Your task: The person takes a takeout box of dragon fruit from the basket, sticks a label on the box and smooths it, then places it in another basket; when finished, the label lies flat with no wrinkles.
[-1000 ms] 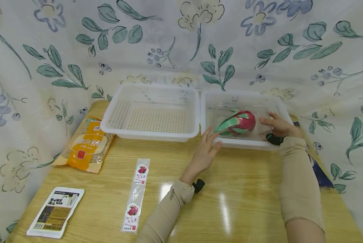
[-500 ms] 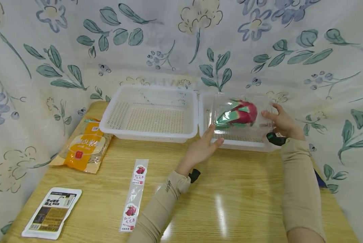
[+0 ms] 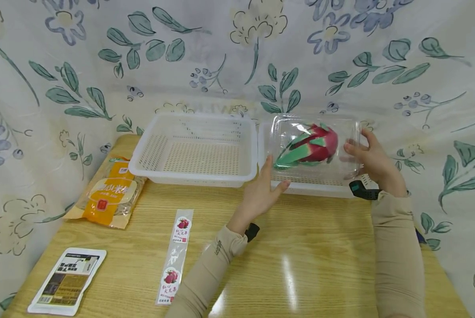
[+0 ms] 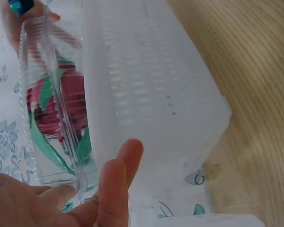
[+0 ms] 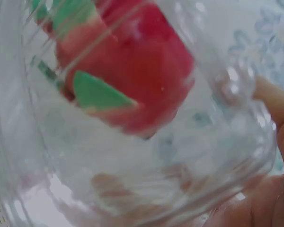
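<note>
A clear plastic clamshell box (image 3: 285, 126) with one red and green dragon fruit (image 3: 314, 145) inside is above the white right-hand basket (image 3: 313, 189). My right hand (image 3: 380, 163) grips the box's right end, thumb on the near side; its other fingers show partly through the plastic in the right wrist view. At the opposite end, my left hand (image 3: 259, 192) touches the lower left corner with mostly straight fingers, the thumb held apart. In the left wrist view, the ridged box wall (image 4: 35, 90) stands just beyond the basket's side (image 4: 146, 94).
A second white basket (image 3: 194, 177) stands to the left, right beside the first. On the wooden table (image 3: 321, 256) lie an orange food bag (image 3: 108, 194), a flat white pouch (image 3: 67, 280) and a strip of dragon fruit stickers (image 3: 175, 254). A floral cloth (image 3: 205, 53) hangs behind.
Both hands have raised the box with the dragon fruit up out of the right-hand basket, shifting it slightly away. The head view has moved a little.
</note>
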`<state>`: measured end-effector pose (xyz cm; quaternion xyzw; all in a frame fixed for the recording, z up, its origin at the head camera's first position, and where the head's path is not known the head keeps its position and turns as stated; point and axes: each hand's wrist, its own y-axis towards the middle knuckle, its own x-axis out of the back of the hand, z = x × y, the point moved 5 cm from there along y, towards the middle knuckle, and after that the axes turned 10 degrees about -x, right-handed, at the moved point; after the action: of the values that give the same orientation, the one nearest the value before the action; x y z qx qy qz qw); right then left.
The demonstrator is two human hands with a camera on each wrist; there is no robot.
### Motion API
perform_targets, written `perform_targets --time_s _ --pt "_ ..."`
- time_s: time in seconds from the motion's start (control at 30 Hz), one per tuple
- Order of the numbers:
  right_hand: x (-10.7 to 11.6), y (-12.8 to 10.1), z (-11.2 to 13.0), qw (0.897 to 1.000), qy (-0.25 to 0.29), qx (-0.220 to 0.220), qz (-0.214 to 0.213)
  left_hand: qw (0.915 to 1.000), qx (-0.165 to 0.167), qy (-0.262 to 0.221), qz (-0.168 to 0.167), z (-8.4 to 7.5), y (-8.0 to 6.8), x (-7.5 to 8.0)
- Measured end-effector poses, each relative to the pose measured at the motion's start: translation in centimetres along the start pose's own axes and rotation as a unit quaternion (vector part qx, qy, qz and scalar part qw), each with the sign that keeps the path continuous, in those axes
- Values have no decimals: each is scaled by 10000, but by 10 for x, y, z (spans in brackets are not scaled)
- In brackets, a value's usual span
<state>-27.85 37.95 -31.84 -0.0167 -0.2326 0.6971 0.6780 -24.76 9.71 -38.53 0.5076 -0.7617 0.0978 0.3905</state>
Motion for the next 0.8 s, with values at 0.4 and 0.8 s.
perform_targets --time_s 0.4,0.8 --pt "-43 -43 11 9984 253 494 136 9864 -980 -143 -1313 5 -21 34" --pt "-101 -85 21 9896 -4 1437 -120 9306 -1956 -1630 -2629 0 -49 75"
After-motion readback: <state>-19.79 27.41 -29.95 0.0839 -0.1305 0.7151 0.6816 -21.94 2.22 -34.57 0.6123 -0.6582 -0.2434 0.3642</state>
